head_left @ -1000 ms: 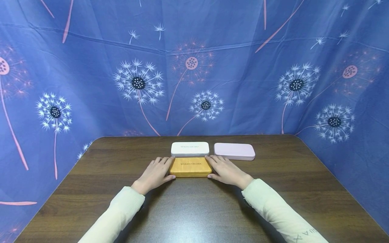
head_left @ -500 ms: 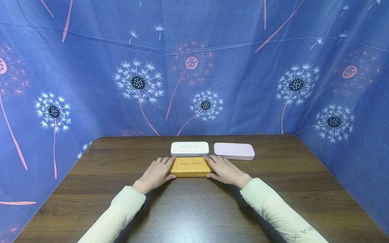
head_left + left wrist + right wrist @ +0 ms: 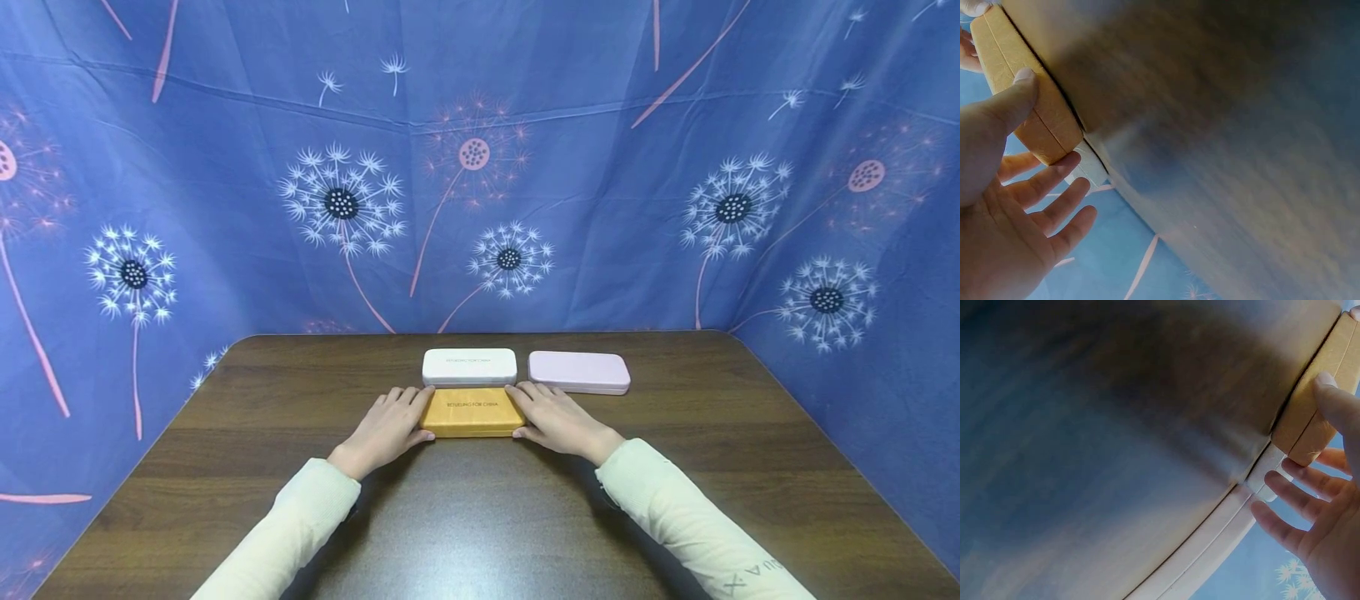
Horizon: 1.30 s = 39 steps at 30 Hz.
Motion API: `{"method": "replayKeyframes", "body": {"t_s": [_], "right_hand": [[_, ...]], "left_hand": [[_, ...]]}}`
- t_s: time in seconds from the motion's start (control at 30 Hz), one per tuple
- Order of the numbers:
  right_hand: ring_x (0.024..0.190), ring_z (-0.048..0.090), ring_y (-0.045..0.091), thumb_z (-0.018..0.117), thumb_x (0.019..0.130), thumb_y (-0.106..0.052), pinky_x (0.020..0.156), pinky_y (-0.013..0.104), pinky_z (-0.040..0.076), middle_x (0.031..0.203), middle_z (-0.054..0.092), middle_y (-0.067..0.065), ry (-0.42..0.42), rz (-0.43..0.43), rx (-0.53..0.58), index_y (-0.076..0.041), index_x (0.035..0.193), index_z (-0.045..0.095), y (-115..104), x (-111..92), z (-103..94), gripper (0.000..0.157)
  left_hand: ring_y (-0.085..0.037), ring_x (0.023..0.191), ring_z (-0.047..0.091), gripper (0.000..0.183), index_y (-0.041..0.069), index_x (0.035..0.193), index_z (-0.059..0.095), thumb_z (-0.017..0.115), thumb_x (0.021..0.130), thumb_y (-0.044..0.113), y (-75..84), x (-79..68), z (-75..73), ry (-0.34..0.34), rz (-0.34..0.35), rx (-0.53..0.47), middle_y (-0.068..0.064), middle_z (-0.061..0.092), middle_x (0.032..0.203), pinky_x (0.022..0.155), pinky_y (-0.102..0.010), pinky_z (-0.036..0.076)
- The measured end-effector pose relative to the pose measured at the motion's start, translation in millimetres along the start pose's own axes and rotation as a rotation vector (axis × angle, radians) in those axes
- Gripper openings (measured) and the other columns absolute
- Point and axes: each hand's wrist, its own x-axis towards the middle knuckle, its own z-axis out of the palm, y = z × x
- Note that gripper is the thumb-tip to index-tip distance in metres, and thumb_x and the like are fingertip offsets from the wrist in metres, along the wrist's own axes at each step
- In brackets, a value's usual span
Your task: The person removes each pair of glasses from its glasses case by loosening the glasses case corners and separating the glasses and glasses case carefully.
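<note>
A yellow glasses case (image 3: 472, 412) with dark lettering on its lid lies flat on the wooden table, long side facing me. At its left end my left hand (image 3: 384, 427) grips it, thumb on the near side and index finger toward the far corner. My right hand (image 3: 564, 423) holds the right end the same way. Both wrist views show the thumbs (image 3: 1022, 94) pressed on the case's side, while the other fingers spread loosely beyond it. Directly behind stands a white glasses case (image 3: 469, 367), also lettered. To its right lies a lilac glasses case (image 3: 579, 372).
The dark wooden table (image 3: 465, 517) ends just behind the white and lilac cases. A blue curtain (image 3: 600, 250) printed with dandelions hangs along the back and both sides.
</note>
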Motion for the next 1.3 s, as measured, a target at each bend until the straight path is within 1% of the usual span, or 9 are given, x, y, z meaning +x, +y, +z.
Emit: {"method": "replayKeyframes", "body": {"t_s": [0.17,0.4,0.57,0.7,1.0,1.17,1.3], "right_hand": [[0.11,0.053,0.029,0.066,0.08,-0.038,0.09,0.046,0.045,0.121,0.053,0.013,0.028,-0.01,-0.007,-0.001,0.132,0.041,0,-4,-4.4,0.068],[0.11,0.054,0.027,0.066,0.079,-0.039,0.089,0.045,0.045,0.12,0.054,0.011,0.058,-0.018,-0.017,-0.003,0.131,0.043,2,-12,-9.3,0.067],[0.113,0.052,0.028,0.065,0.08,-0.04,0.092,0.045,0.044,0.122,0.053,0.012,0.048,-0.02,-0.008,-0.003,0.131,0.042,2,-20,-12.2,0.068],[0.113,0.052,0.028,0.065,0.079,-0.042,0.09,0.047,0.044,0.124,0.053,0.012,0.034,-0.014,0.002,-0.003,0.132,0.042,1,-27,-13.7,0.069],[0.11,0.054,0.024,0.067,0.078,-0.041,0.085,0.043,0.046,0.122,0.055,0.01,0.022,-0.004,0.014,-0.004,0.13,0.044,-5,-42,-16.2,0.068],[0.111,0.054,0.024,0.067,0.077,-0.043,0.086,0.043,0.045,0.122,0.054,0.009,-0.006,0.012,0.023,-0.004,0.13,0.044,-8,-49,-17.9,0.069],[0.111,0.053,0.023,0.067,0.077,-0.045,0.086,0.043,0.045,0.122,0.054,0.009,-0.012,0.009,0.015,-0.004,0.129,0.044,-9,-53,-16.4,0.07]], "left_hand": [[-0.032,0.104,0.055,0.068,0.003,0.131,0.043,0.065,0.079,0.041,2.6,-0.6,-1.2,0.007,0.004,0.016,-0.014,0.058,0.114,0.083,-0.045,0.046],[-0.031,0.103,0.055,0.068,0.003,0.13,0.043,0.065,0.079,0.042,9.8,-3.2,-7.9,0.038,0.027,0.021,-0.013,0.059,0.112,0.083,-0.044,0.046],[-0.03,0.103,0.055,0.069,0.003,0.129,0.044,0.066,0.078,0.044,15.5,-5.6,-9.3,0.061,0.047,0.03,-0.011,0.06,0.111,0.082,-0.043,0.046],[-0.029,0.103,0.055,0.07,0.004,0.129,0.045,0.067,0.076,0.045,20.5,-8.3,-8.6,0.069,0.058,0.032,-0.011,0.06,0.111,0.081,-0.043,0.046],[-0.027,0.103,0.055,0.072,0.004,0.129,0.046,0.067,0.075,0.046,31.8,-15.0,-7.8,0.066,0.082,0.05,-0.01,0.06,0.11,0.084,-0.042,0.046],[-0.026,0.101,0.056,0.072,0.003,0.127,0.048,0.068,0.073,0.047,37.1,-18.3,-8.4,0.079,0.109,0.072,-0.009,0.061,0.106,0.084,-0.041,0.046],[-0.026,0.101,0.056,0.073,0.004,0.128,0.048,0.068,0.073,0.048,40.8,-21.4,-9.6,0.073,0.113,0.074,-0.009,0.061,0.106,0.083,-0.041,0.046]]}}
